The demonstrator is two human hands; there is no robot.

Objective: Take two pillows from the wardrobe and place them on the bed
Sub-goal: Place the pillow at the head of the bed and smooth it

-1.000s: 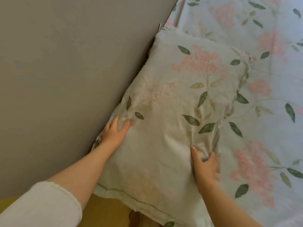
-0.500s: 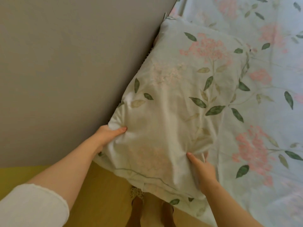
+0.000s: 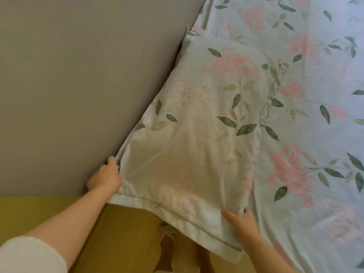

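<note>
The pillow (image 3: 199, 123) lay on the bed (image 3: 315, 115), its long axis running along the grey wall (image 3: 78, 75), near end overhanging the bed's edge. The left hand (image 3: 104, 177) gripped the pillow's wall-side corner; the right hand (image 3: 241, 219) pinched the other near corner, equally close.

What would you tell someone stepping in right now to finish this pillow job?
Left hand: gripping the near left corner of the floral pillow, beside the grey wall.
Right hand: holding the pillow's near right corner.
Pillow: lies along the wall on the floral bed sheet, its near edge overhanging the bed's edge.
Done: one pillow is on the bed, not yet let go.
Left: settle and release it. No second pillow is in view, so it probably must be fetched from the wardrobe, which is out of view.
</note>
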